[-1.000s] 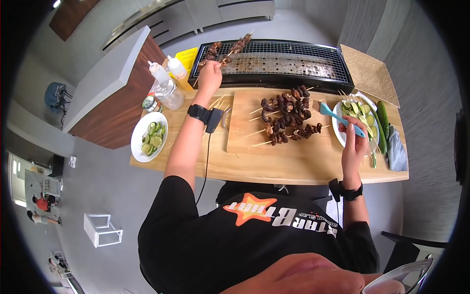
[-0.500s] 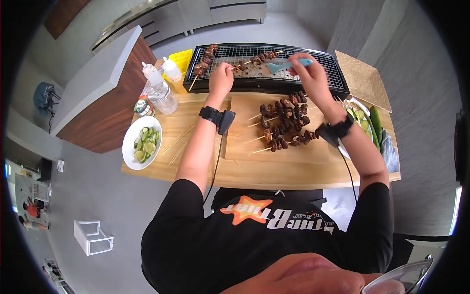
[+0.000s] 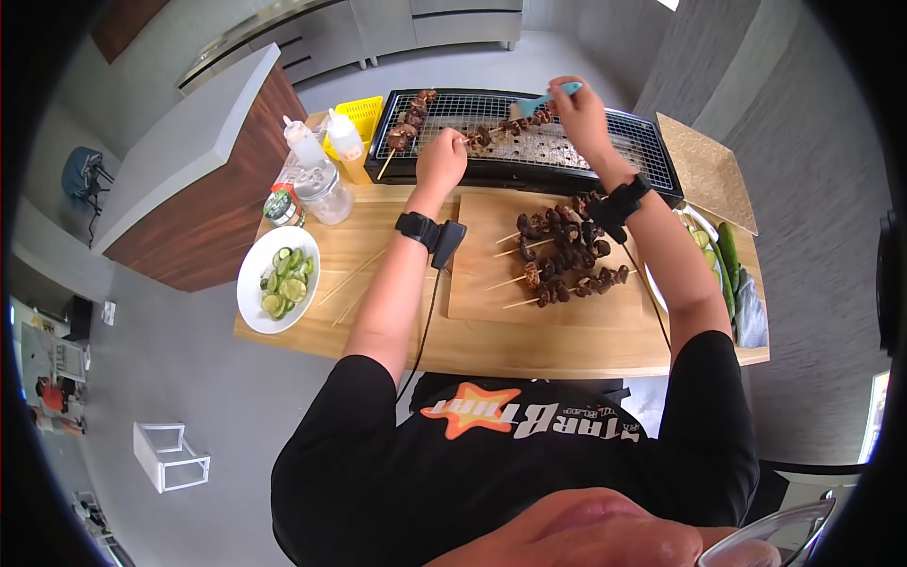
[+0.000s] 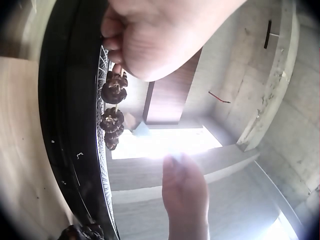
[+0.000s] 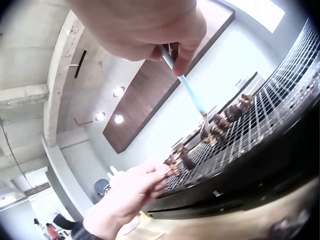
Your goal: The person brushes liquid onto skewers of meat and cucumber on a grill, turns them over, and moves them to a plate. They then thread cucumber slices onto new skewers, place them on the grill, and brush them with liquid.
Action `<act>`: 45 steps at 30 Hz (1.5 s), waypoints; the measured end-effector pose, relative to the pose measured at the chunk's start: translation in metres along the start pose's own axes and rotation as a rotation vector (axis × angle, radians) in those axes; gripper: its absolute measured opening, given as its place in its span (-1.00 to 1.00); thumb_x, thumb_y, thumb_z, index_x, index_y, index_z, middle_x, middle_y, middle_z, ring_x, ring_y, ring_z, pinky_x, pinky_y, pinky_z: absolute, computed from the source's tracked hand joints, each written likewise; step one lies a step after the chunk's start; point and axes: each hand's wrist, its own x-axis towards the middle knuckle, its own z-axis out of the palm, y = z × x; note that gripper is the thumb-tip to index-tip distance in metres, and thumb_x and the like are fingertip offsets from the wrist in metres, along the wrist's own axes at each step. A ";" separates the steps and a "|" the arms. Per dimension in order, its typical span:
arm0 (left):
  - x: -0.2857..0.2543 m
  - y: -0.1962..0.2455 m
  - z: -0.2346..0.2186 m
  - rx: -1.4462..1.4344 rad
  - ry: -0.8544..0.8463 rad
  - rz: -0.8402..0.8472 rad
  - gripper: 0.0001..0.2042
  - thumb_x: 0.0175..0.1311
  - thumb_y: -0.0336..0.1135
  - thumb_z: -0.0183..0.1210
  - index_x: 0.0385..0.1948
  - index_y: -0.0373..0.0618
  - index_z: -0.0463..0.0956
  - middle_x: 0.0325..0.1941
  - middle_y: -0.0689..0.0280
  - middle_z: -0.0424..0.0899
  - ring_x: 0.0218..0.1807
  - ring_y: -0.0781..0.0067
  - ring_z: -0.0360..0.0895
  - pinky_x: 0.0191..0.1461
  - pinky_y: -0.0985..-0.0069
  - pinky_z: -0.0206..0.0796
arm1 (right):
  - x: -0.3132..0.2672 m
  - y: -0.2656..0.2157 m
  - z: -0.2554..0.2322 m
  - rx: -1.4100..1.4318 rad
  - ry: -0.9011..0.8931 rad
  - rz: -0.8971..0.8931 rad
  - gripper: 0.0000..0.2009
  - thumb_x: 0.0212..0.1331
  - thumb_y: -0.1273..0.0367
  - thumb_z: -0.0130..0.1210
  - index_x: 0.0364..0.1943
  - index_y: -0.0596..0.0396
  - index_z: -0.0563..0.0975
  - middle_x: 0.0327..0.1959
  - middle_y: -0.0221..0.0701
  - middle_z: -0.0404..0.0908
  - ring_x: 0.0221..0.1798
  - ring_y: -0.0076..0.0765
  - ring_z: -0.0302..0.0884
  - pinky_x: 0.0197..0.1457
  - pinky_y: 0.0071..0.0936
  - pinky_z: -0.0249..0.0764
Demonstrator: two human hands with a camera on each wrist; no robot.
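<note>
At the front edge of the grill (image 3: 515,177), my left hand (image 3: 441,163) pinches the stick end of a mushroom skewer (image 3: 482,138). The brown pieces of that skewer lie along the wire grate, pointing right. My right hand (image 3: 582,118) holds a light blue basting brush (image 5: 187,91) from above. In the right wrist view the brush's bristles are right at the pieces of the skewer. A second skewer (image 3: 408,123) lies at the grill's left end. On the cutting board (image 3: 477,283), several more mushroom skewers (image 3: 567,248) are heaped.
Left stand two squeeze bottles (image 3: 346,137), a glass jar (image 3: 326,194), a yellow basket (image 3: 364,115) and a white bowl (image 3: 248,293) of cucumber slices. Loose sticks (image 3: 351,277) lie near the bowl. Right are a plate of slices, whole cucumbers (image 3: 727,255) and a grey cloth (image 3: 751,312).
My left hand lowered the skewer from the air onto the grate. My right hand brought the brush from beside the plate at the right up over the grill, to the skewer.
</note>
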 end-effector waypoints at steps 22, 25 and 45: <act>0.004 -0.002 0.003 -0.058 0.039 0.042 -0.81 0.27 -0.26 0.04 -0.33 -0.16 0.56 -0.38 0.10 0.66 -0.29 0.05 0.60 -0.23 0.29 0.41 | -0.014 -0.013 -0.016 0.030 0.131 -0.047 -0.82 0.31 0.37 0.02 -0.17 0.22 0.50 -0.47 -0.39 0.58 -0.42 -0.57 0.53 -0.33 -0.57 0.42; 0.003 0.004 -0.002 -0.089 0.105 0.035 -0.84 0.27 -0.29 0.05 -0.32 -0.14 0.55 -0.38 0.14 0.66 -0.29 0.09 0.61 -0.25 0.33 0.42 | -0.012 -0.021 -0.018 0.011 0.160 -0.053 -0.81 0.33 0.35 0.02 -0.17 0.22 0.50 -0.44 -0.42 0.58 -0.38 -0.61 0.52 -0.30 -0.61 0.43; -0.001 0.003 -0.004 0.065 0.077 0.067 -0.89 0.20 -0.32 0.13 -0.32 -0.09 0.57 -0.32 0.17 0.68 -0.22 0.11 0.62 -0.21 0.30 0.43 | -0.055 -0.049 0.039 0.106 -0.162 -0.138 -0.83 0.30 0.34 0.05 -0.14 0.13 0.51 -0.56 -0.38 0.57 -0.45 -0.50 0.55 -0.35 -0.54 0.45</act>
